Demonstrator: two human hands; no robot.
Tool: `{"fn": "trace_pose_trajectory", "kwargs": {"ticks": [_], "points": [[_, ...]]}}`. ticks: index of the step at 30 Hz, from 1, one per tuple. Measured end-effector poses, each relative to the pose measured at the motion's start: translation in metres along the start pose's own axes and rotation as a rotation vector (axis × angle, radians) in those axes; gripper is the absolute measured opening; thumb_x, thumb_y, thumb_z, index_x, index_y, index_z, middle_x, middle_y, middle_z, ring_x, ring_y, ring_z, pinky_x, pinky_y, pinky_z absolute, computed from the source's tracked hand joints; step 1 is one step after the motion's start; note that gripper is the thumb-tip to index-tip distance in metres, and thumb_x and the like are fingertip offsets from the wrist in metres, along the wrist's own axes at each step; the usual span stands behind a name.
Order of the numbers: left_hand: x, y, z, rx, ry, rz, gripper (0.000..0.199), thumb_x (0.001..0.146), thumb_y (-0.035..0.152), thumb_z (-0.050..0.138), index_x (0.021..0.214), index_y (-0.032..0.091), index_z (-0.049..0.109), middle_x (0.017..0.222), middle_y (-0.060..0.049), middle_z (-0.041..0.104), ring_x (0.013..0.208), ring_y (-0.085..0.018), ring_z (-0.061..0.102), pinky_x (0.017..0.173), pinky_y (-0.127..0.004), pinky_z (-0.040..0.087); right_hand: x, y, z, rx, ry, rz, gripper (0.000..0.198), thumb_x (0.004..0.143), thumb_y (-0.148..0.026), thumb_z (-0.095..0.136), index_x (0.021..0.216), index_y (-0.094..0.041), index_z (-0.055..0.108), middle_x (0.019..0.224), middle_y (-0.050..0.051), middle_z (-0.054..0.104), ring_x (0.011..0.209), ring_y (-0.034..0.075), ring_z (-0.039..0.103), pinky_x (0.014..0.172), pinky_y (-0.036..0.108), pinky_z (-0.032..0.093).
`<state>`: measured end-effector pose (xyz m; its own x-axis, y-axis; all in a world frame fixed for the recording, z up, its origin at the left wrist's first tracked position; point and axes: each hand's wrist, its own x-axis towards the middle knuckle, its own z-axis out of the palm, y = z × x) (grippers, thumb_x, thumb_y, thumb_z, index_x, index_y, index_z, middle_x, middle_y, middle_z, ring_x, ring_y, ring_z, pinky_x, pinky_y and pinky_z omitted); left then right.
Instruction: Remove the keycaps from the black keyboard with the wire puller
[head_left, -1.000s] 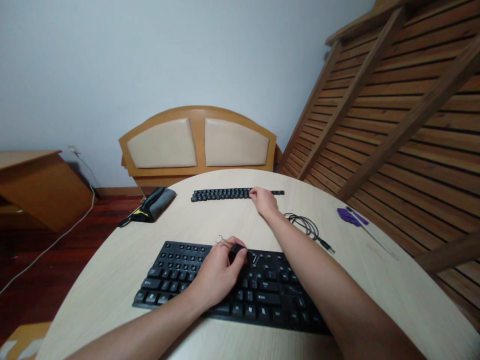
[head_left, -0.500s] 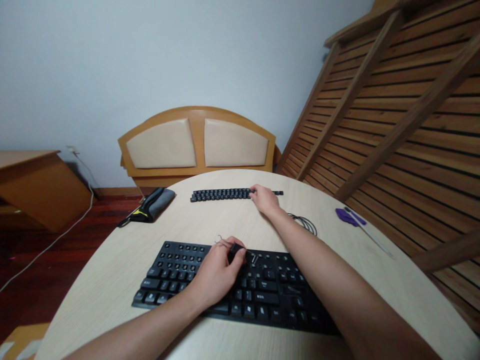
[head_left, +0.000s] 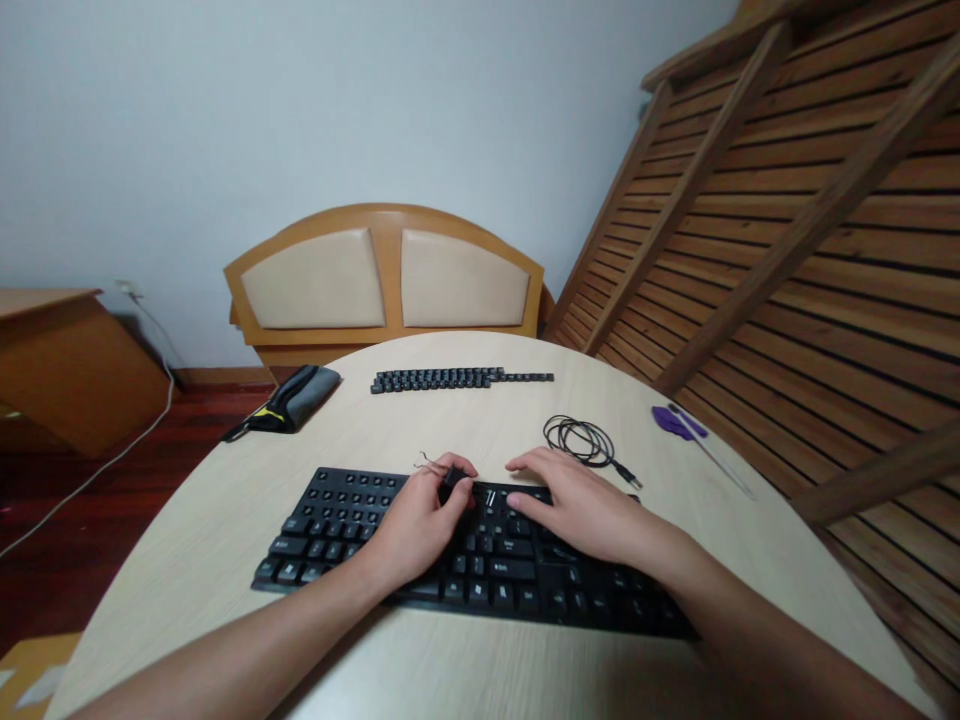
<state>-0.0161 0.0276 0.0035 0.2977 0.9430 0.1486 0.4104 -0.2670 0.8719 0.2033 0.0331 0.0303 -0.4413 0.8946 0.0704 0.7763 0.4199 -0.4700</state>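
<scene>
A black keyboard (head_left: 480,590) lies across the near part of the table, many of its upper-left keys stripped to bare sockets. My left hand (head_left: 420,520) is closed above its middle. Thin bent wires of a keycap puller (head_left: 429,462) stick out behind the fingers, and a black piece shows between thumb and forefinger; whether it is the handle or a keycap, I cannot tell. Over the keyboard's upper right, my right hand (head_left: 585,500) is open, thumb and fingers apart, holding nothing. Loose black keycaps (head_left: 435,380) stand in neat rows farther back.
A coiled black cable (head_left: 577,440) with a USB plug lies behind my right hand. At the table's left edge rests a grey and black pouch (head_left: 296,400). A purple cloth (head_left: 675,422) and a thin light stick (head_left: 720,460) lie toward the right edge.
My right hand has come back from the keycap rows to the keyboard, its fingers now apart. The left hand keeps its hold. The whole view has shifted slightly.
</scene>
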Motion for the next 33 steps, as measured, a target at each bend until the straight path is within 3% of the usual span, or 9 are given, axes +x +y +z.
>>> {"fn": "trace_pose_trajectory", "kwargs": {"ticks": [6, 15, 26, 33], "points": [[0.0, -0.003, 0.0, 0.002, -0.002, 0.025, 0.017, 0.095, 0.029, 0.044, 0.099, 0.019, 0.058, 0.075, 0.001, 0.061, 0.077, -0.018, 0.06, 0.076, -0.031, 0.044, -0.026, 0.001, 0.004, 0.073, -0.189, -0.104, 0.073, 0.08, -0.05, 0.068, 0.142, -0.023, 0.043, 0.144, 0.01, 0.046, 0.132, 0.029, 0.041, 0.11, 0.045, 0.035], [-0.012, 0.01, -0.001, 0.268, 0.053, 0.137, 0.017, 0.091, 0.024, 0.046, 0.096, 0.022, 0.062, 0.089, -0.003, 0.069, 0.089, -0.023, 0.061, 0.088, -0.039, 0.043, -0.024, 0.002, 0.023, 0.083, -0.14, -0.136, 0.079, 0.08, -0.055, 0.066, 0.147, -0.021, 0.04, 0.149, 0.011, 0.042, 0.136, 0.029, 0.035, 0.114, 0.045, 0.031], [-0.015, 0.015, 0.004, 0.233, 0.019, 0.111, 0.014, 0.085, 0.019, 0.048, 0.09, 0.021, 0.061, 0.085, -0.003, 0.068, 0.083, -0.021, 0.061, 0.08, -0.036, 0.044, -0.024, -0.006, 0.028, 0.118, -0.037, -0.147, 0.054, 0.076, -0.042, 0.072, 0.125, -0.023, 0.057, 0.141, 0.01, 0.051, 0.132, 0.029, 0.042, 0.111, 0.046, 0.035], [-0.014, 0.013, 0.006, 0.135, -0.019, 0.019, 0.012, 0.086, 0.021, 0.047, 0.091, 0.02, 0.058, 0.065, 0.001, 0.063, 0.06, -0.017, 0.06, 0.059, -0.028, 0.043, -0.024, -0.005, 0.029, 0.102, -0.019, -0.143, 0.042, 0.079, -0.039, 0.068, 0.118, -0.024, 0.06, 0.141, 0.01, 0.052, 0.133, 0.029, 0.042, 0.11, 0.049, 0.034]]}}
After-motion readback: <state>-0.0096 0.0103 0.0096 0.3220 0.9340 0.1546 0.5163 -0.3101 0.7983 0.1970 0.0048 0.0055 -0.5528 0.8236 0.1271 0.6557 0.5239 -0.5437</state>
